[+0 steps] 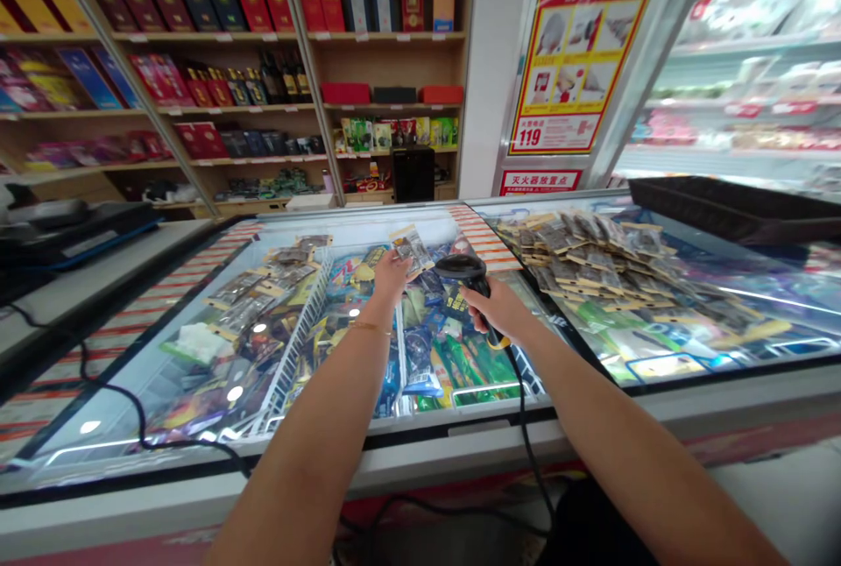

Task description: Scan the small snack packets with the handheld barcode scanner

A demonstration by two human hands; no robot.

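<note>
My left hand [392, 275] is closed on the near edge of a small clear-fronted packet [411, 249] with a tan top strip. The packet is held up over the glass-topped freezer, and I cannot make out its contents. In my right hand [491, 307] is a black barcode scanner [462, 268], its head turned toward the packet. The scanner's cable [524, 408] hangs down over the freezer's front edge. To the right, a heap of similar packets [591, 259] lies on the glass. A smaller group of such packets [269, 277] is on the left.
Through the glass show wire baskets [299, 338] with bagged goods. A black tray [736, 207] rests on the freezer at the right. Another black cable [135, 399] crosses the left side. Shelves of boxes [387, 1] and a red poster [578, 40] stand behind.
</note>
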